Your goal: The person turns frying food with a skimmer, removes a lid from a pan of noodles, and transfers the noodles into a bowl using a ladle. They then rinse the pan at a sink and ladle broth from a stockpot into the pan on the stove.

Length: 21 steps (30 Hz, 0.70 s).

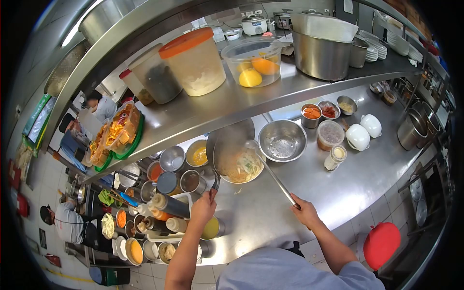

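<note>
A steaming wok [231,140] stands on the steel counter, with pale, saucy food [244,166] in its lower part. My left hand [203,207] is closed round the wok's dark handle [215,182]. In my right hand [305,211] is the end of a long metal ladle [274,176], fingers wrapped round it; its head rests in the food. Just right of the wok sits a steel bowl [282,140], which looks empty apart from some wetness. Steam blurs part of the wok's inside.
Bowls, sauce bottles [177,224] and a yellow liquid container [210,228] crowd the left side. An overhead shelf [270,99] holds tubs and a large pot [321,55]. White bowls [357,137] and a shaker [335,158] stand right. Other people work at far left.
</note>
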Motion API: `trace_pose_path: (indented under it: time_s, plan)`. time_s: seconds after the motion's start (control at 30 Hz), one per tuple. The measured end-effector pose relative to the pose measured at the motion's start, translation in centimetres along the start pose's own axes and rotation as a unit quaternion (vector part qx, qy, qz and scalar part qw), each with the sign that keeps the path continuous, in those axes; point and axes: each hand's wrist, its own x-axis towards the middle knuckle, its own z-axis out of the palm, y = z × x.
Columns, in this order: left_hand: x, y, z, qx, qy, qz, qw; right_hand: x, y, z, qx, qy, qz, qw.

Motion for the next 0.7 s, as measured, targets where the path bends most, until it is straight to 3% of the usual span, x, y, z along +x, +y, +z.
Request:
trace_pose_path:
  time_s: [0.43,0.63,0.7]
  plan:
    - [0.9,-0.3,-0.6,0.016,0.032,0.021,0.999,3.4,-1.3,1.8,0.091,0.004,0.028,0.995]
    - [1.5,-0.8,-0.6,0.030,0.028,0.028,0.999,2.8,-1.0,1.3,0.056,-0.033,0.027,0.997]
    - [1.7,-0.9,-0.8,0.029,0.033,0.033,0.999,2.9,0.1,0.2,-0.021,-0.041,-0.001,0.999]
